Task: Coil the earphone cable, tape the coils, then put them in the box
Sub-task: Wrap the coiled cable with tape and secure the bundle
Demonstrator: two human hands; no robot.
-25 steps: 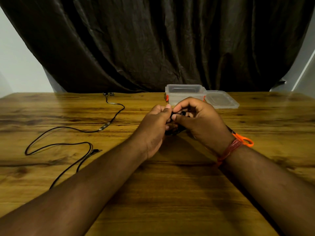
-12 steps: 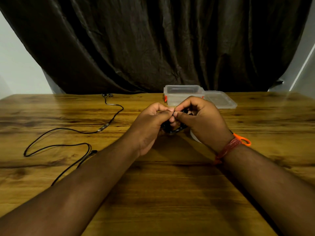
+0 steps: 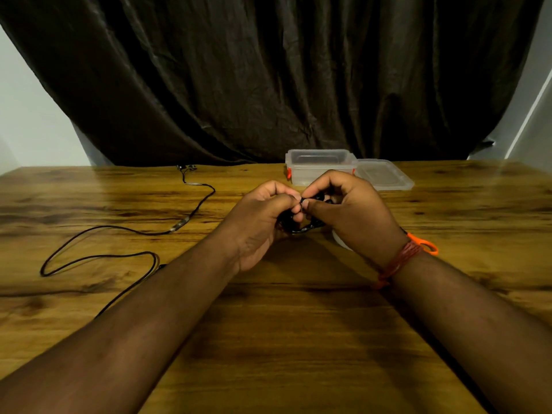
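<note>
Both your left hand [image 3: 263,216] and right hand [image 3: 355,210] pinch the black coil [image 3: 301,227]. It's light, floppy and springy, so keep hold where loops cross or it'll unwind.

1. Only one view here, from a camera worn on my head, looking forward and down along my own forearms
2. It faces the far edge of the wooden table [image 3: 298,339], with the dark curtain [image 3: 268,79] hanging straight ahead behind it
3. My left hand [image 3: 257,222] and right hand [image 3: 355,216] sit near the middle of the picture, close in front of me, while my forearms run in from the bottom corners
4. The lens is wide: the table edge bows and the pale walls show at both sides
5. There is no second view to share any part of the scene with
</note>
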